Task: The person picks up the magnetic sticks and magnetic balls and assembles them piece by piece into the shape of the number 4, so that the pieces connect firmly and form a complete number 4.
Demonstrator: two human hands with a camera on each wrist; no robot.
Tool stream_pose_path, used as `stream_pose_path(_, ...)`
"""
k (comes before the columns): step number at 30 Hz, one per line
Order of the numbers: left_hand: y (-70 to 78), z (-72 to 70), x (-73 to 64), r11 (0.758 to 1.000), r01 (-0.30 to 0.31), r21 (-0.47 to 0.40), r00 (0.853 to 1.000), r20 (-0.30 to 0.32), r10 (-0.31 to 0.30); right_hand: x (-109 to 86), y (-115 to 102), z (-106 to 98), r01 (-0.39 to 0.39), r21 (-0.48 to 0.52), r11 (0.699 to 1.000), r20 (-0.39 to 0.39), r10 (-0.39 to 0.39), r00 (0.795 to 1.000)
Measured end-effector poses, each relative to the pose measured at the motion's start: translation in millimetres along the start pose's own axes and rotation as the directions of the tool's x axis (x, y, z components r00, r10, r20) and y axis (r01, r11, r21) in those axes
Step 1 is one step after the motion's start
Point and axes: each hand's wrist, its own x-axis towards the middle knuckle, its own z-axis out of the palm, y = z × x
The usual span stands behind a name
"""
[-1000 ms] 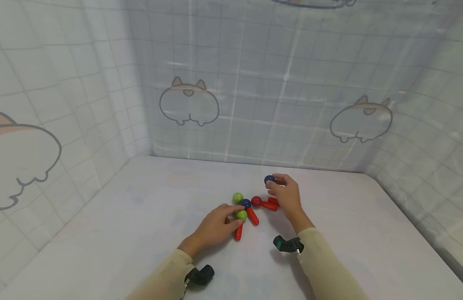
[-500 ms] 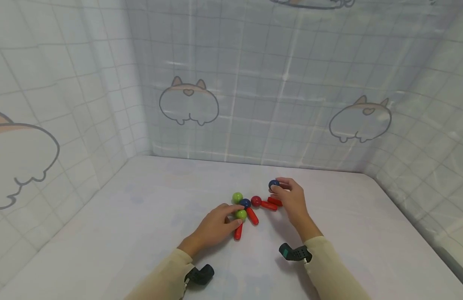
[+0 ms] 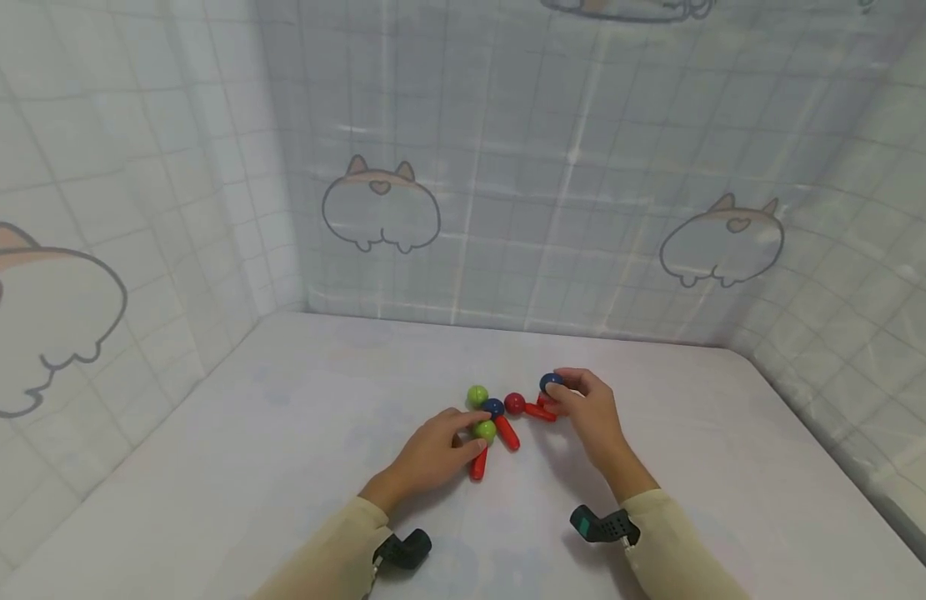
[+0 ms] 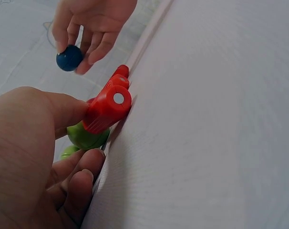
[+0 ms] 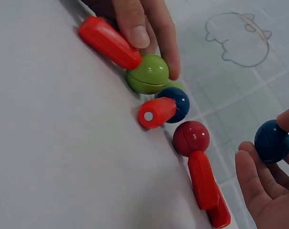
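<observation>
A pale gridded sheet [image 3: 508,275] with printed cartoon animals [image 3: 381,208] hung behind the white tabletop [image 3: 282,467]; the right hand [image 3: 588,412] pinched a glossy dark-blue ball [image 5: 272,141] in its fingertips, clear of two red plastic rods [image 5: 202,181]; the left hand [image 3: 431,450] held a glossy lime-green ball [image 5: 148,75] between thumb and fingers; a loose pinch could have let the smooth blue ball roll away, or a bump scattered the row; no brand or writing was legible.

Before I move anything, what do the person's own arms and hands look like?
The left hand and right hand are bare, with no gloves visible. The left sleeve and right sleeve are long and pale beige. A black left wrist device and a black right wrist device sit at the cuffs; the right one shows a green patch and dotted holes.
</observation>
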Motion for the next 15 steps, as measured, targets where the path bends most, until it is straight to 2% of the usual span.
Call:
stream_pose_path(8,0.8,-0.6,0.0,1.000,0.007,0.017,1.000,-0.003,-0.007,-11.0,6,-7,0.024,-0.032,0.999,0.047,-0.022,0.999)
stream_pose_path(15,2.3,-1.6,0.8,1.000,-0.004,0.018,1.000,-0.006,0.004,-14.8,11,-15,0.013,0.029,0.999,0.083,-0.016,0.996)
